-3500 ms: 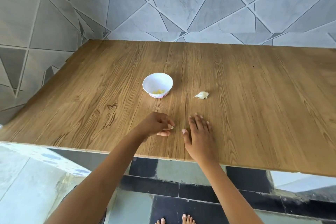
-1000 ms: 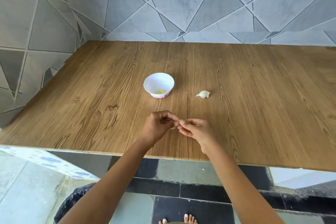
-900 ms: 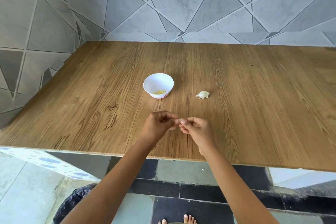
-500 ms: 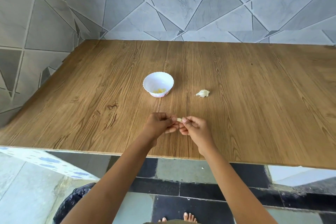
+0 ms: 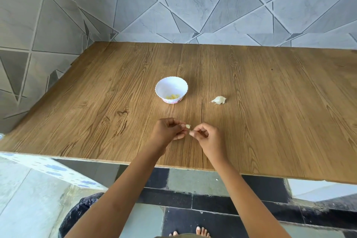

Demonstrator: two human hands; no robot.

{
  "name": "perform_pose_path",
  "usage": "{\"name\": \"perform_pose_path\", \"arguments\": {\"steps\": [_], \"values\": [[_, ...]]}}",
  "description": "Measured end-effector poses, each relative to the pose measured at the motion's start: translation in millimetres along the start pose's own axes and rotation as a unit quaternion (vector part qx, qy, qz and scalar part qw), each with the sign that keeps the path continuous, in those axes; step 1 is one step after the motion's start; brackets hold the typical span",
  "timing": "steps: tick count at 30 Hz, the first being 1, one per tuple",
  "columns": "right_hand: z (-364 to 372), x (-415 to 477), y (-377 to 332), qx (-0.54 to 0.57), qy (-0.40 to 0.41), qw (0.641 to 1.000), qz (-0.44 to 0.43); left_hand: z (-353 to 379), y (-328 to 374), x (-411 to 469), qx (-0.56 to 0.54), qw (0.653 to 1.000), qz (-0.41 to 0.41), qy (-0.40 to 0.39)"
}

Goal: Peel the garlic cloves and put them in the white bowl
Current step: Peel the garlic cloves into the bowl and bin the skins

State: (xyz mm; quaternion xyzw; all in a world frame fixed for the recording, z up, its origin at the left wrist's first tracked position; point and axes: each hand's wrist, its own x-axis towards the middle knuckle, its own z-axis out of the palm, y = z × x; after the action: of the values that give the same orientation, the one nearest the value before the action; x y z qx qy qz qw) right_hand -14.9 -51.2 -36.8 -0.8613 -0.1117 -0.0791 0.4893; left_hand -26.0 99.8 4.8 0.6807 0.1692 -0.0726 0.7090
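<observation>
**Garlic clove (image 5: 188,126) in left fingertips, mid-peel**

Left hand (image 5: 167,131) pinches it above the wooden table (image 5: 270,121). Its free end points right, towards the right hand (image 5: 207,138). That hand's thumb and forefinger are nipped together just beside it; skin between them, cannot tell. White bowl (image 5: 171,86) lies straight beyond the left hand, the nearer one.

A stretch of bare wooden table (image 5: 270,121) is seen between the white bowl (image 5: 171,83) and the two hands, so a straight path to the bowl is left open over the wood. The bowl's open top can be reached from above. To its right, apart from it, the surface is interrupted by a piece of unpeeled garlic (image 5: 218,100). The left hand (image 5: 167,131) and right hand (image 5: 207,138) are held close together near the front edge, and the narrow gap between them is taken up by a garlic clove (image 5: 188,126) pinched in the left fingers. Movement is bounded at the back and left by the tiled wall (image 5: 193,6).
</observation>
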Motion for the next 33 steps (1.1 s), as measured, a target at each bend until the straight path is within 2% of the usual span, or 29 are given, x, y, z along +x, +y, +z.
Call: {"name": "perform_pose_path", "arguments": {"steps": [2,5,10,15,18,21,22,23,24,26,27,30,33], "values": [[-3.1,-0.7,-5.4,0.085,-0.025,0.995,0.043,2.5,-0.9,-0.9,0.033,0.999,0.026,0.020],[-7.2,0.6,-15.9,0.226,-0.071,0.962,0.138,6.9,0.4,-1.7,0.095,0.993,0.068,0.034],[-9.7,1.7,-17.8,0.272,-0.066,0.949,0.144,10.2,4.3,-1.4,0.226,0.969,0.101,0.027],[-18.3,3.5,-17.5,0.290,-0.104,0.940,0.144,5.3,12.6,-3.1,0.053,0.996,-0.018,-0.066],[-17.7,4.0,-16.4,0.307,-0.075,0.938,0.142,5.6,13.1,-1.6,-0.039,0.995,-0.068,-0.067],[-16.7,2.9,-13.8,0.313,-0.044,0.940,0.132,6.5,11.8,-1.5,-0.085,0.992,-0.073,-0.050],[-16.5,2.4,-12.6,0.314,-0.042,0.940,0.129,6.0,10.0,-1.4,-0.045,0.997,-0.047,-0.041],[-16.8,1.8,-11.8,0.314,-0.039,0.940,0.127,5.2,7.4,-0.6,0.042,0.999,-0.001,-0.020],[-17.1,1.4,-10.7,0.312,-0.036,0.941,0.122,3.6,4.4,1.3,0.159,0.986,0.056,0.010],[-17.7,1.1,-9.3,0.308,-0.033,0.944,0.116,2.5,0.6,2.6,0.356,0.922,0.146,0.039],[-17.8,1.1,-9.1,0.306,-0.033,0.944,0.115,3.2,-0.2,1.9,0.399,0.901,0.166,0.038],[-17.7,0.8,-8.1,0.308,-0.032,0.944,0.115,5.1,-0.9,0.8,0.410,0.890,0.193,0.057],[-18.4,0.3,-8.7,0.318,-0.027,0.940,0.121,5.8,1.8,2.9,0.332,0.916,0.218,0.061]]}}
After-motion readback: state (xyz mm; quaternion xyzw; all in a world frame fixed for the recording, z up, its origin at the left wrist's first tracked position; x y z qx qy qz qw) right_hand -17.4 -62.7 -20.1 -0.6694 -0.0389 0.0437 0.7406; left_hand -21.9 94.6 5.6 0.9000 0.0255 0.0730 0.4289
